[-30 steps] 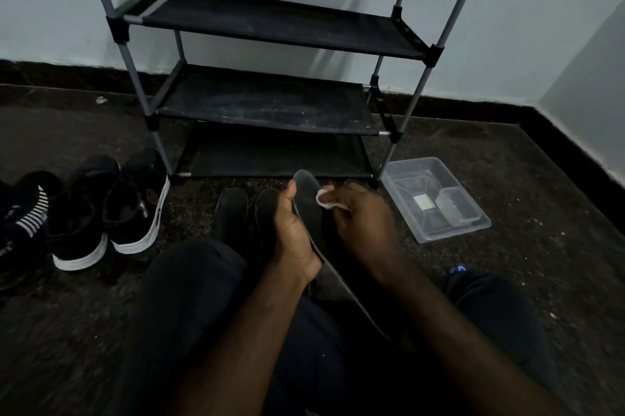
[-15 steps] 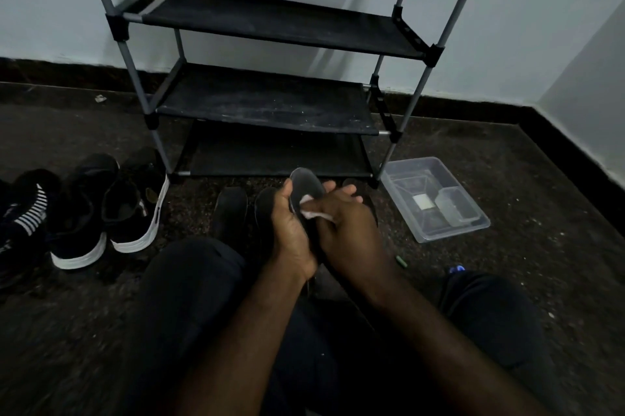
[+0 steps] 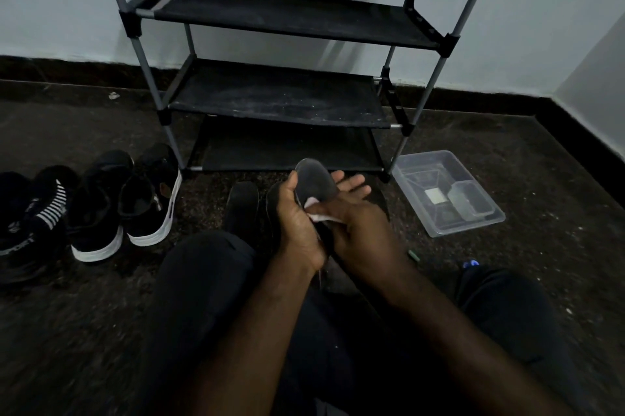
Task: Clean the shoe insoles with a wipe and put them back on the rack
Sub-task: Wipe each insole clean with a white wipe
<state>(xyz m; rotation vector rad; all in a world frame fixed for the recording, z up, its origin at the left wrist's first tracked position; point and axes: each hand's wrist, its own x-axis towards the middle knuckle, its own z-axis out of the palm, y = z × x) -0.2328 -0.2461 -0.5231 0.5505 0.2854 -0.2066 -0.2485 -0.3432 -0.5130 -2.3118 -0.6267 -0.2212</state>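
My left hand (image 3: 297, 226) grips a dark grey insole (image 3: 316, 180) by its left edge and holds it upright over my lap. My right hand (image 3: 360, 226) presses a white wipe (image 3: 319, 212) against the insole's middle, its fingers stretched out straight past the right edge. The insole's lower part is hidden behind both hands. The black three-shelf shoe rack (image 3: 277, 94) stands just beyond, against the wall, with nothing on its shelves. Two more dark soles (image 3: 241, 205) lie on the floor in front of the rack; whether they are insoles or shoes I cannot tell.
Black sneakers with white soles (image 3: 148, 202) and a striped pair (image 3: 30, 222) stand on the dark floor at the left. A clear plastic tray (image 3: 473, 222) lies to the right of the rack. A small blue object (image 3: 470, 263) shows by my right knee.
My right hand slid the wipe down the insole from near its tip to its middle, and its fingers straightened out. My left hand kept its grip on the insole.
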